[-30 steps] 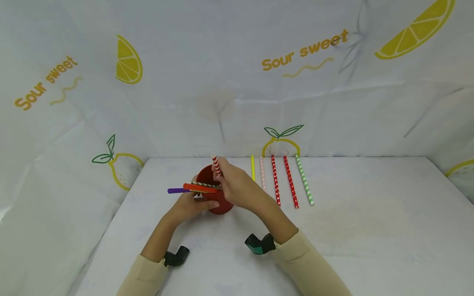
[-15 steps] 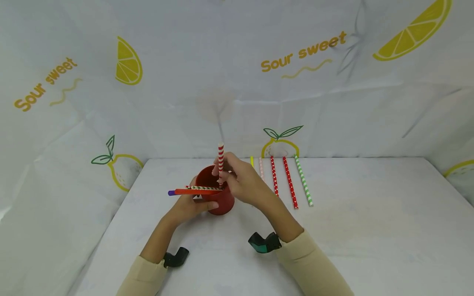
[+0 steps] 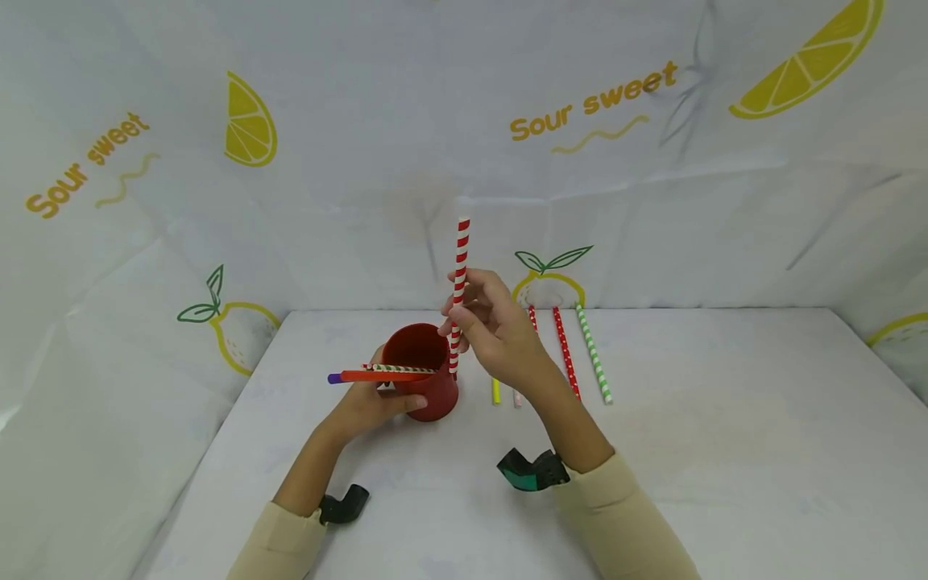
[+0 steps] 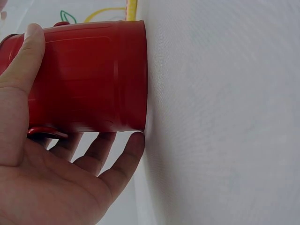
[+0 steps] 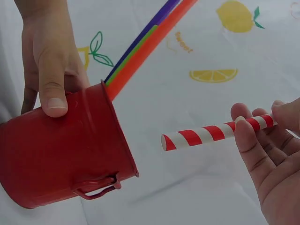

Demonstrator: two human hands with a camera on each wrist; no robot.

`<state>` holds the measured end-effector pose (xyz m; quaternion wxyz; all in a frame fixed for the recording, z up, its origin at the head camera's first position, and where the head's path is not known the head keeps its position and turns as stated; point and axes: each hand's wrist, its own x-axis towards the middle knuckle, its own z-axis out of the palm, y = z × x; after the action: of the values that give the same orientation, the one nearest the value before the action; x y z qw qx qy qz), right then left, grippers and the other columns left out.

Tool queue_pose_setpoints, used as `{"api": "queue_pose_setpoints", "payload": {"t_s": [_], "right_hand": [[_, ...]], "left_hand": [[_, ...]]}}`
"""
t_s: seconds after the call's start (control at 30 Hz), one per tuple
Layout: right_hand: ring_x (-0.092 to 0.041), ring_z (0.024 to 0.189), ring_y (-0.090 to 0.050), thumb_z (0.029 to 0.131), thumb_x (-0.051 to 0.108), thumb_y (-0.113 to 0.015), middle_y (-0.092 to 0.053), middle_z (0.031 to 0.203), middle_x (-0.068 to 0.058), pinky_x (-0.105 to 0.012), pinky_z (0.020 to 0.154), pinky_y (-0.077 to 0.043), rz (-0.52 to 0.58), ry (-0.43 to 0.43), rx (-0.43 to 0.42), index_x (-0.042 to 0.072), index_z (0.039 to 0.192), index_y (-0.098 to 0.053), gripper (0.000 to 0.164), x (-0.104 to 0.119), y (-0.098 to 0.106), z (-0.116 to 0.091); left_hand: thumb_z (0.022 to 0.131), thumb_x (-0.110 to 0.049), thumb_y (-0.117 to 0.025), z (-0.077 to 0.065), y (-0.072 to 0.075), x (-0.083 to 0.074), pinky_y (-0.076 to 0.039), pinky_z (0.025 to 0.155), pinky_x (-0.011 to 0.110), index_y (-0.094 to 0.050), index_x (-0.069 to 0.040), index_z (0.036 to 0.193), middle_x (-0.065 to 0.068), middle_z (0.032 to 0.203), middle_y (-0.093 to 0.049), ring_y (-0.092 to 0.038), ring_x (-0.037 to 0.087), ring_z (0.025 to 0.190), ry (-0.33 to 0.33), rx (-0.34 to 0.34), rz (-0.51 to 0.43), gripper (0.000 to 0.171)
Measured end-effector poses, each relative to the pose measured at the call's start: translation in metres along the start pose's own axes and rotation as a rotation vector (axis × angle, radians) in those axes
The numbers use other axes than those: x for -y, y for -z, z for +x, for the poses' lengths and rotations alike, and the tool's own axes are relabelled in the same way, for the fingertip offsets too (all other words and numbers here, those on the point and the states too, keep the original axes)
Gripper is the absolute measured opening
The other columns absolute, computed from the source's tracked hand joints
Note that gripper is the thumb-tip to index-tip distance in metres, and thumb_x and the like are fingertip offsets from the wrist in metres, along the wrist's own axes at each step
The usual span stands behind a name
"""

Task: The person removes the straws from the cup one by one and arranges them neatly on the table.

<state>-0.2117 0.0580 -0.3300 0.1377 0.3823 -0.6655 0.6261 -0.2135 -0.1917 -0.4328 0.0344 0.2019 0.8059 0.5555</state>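
My left hand [image 3: 370,409] holds a small red metal bucket [image 3: 435,401] on the table, thumb on its near side, fingers along the other. Orange [image 3: 377,376] and purple [image 3: 334,379] straws and a dark-patterned one [image 3: 395,368] lean out over its left rim; a lime-green straw [image 5: 141,46] shows between them in the right wrist view. Just right of the rim, my right hand [image 3: 502,334] pinches a red-and-white striped straw [image 3: 461,250] between thumb and fingertips, nearly upright. Its lower end is outside the bucket, as the right wrist view [image 5: 206,136] shows.
Right of the bucket lies a row of straws: yellow [image 3: 496,392], pale pink [image 3: 518,399], two red with white dots [image 3: 565,350], and green-and-white striped [image 3: 594,358]. My right hand covers part of the row. A white printed backdrop [image 3: 652,234] stands behind the table.
My right hand has drawn the striped straw up out of the bucket and carried it to the right. My left hand and the bucket stay in place.
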Motion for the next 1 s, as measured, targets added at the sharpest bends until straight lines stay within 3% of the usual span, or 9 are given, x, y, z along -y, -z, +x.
{"api": "queue_pose_setpoints", "payload": {"t_s": [0.17, 0.33, 0.6, 0.8, 0.9, 1.0], "right_hand": [[-0.024, 0.077, -0.067, 0.1, -0.002, -0.056, -0.061, 0.095, -0.014, -0.035, 0.057, -0.057, 0.006, -0.033, -0.05, 0.0, 0.134, -0.046, 0.036, 0.003, 0.011, 0.0], [-0.027, 0.078, -0.067, 0.1, -0.001, -0.055, -0.063, 0.092, -0.015, -0.031, 0.056, -0.056, -0.011, -0.058, -0.117, -0.001, 0.136, -0.048, 0.037, 0.003, 0.024, -0.001], [-0.024, 0.066, -0.056, 0.099, 0.002, -0.06, -0.064, 0.091, -0.012, -0.023, 0.053, -0.05, -0.15, -0.055, -0.236, -0.001, 0.137, -0.052, 0.039, -0.003, 0.043, -0.003], [-0.02, 0.081, -0.058, 0.099, 0.002, -0.06, -0.058, 0.094, -0.011, -0.019, 0.063, -0.05, -0.202, -0.069, -0.32, -0.002, 0.136, -0.055, 0.038, -0.006, 0.057, -0.004], [-0.017, 0.08, -0.057, 0.099, 0.002, -0.06, -0.059, 0.096, -0.013, -0.018, 0.062, -0.049, -0.247, -0.086, -0.361, -0.003, 0.136, -0.056, 0.038, -0.008, 0.064, -0.005], [-0.016, 0.079, -0.056, 0.099, 0.003, -0.061, -0.061, 0.099, -0.015, -0.016, 0.063, -0.049, -0.307, -0.117, -0.396, -0.003, 0.136, -0.056, 0.039, -0.011, 0.07, -0.006]], "left_hand": [[0.08, -0.01, -0.086, 0.0, 0.001, 0.002, -0.055, 0.089, 0.043, -0.041, -0.021, 0.145, 0.001, 0.138, -0.053, -0.048, 0.025, 0.127, -0.031, 0.006, 0.002, 0.079], [0.08, -0.011, -0.086, 0.0, 0.001, 0.002, -0.055, 0.09, 0.041, -0.04, -0.02, 0.145, 0.0, 0.137, -0.053, -0.048, 0.024, 0.127, -0.049, 0.012, 0.006, 0.08], [0.082, -0.008, -0.084, -0.001, 0.002, 0.003, -0.055, 0.089, 0.041, -0.039, -0.018, 0.148, 0.003, 0.141, -0.05, -0.045, 0.027, 0.13, -0.042, 0.023, -0.033, 0.08], [0.082, -0.005, -0.082, -0.005, 0.0, -0.016, -0.055, 0.089, 0.041, -0.038, -0.009, 0.147, 0.009, 0.141, -0.049, -0.043, 0.033, 0.131, -0.026, 0.021, -0.057, 0.079], [0.083, -0.004, -0.082, -0.007, 0.0, -0.026, -0.055, 0.089, 0.04, -0.038, -0.005, 0.146, 0.011, 0.139, -0.051, -0.044, 0.034, 0.13, -0.039, 0.029, -0.064, 0.077], [0.082, -0.002, -0.082, -0.005, 0.0, -0.022, -0.056, 0.088, 0.04, -0.038, -0.007, 0.146, 0.01, 0.139, -0.051, -0.045, 0.033, 0.128, -0.049, 0.029, -0.054, 0.078]]}}
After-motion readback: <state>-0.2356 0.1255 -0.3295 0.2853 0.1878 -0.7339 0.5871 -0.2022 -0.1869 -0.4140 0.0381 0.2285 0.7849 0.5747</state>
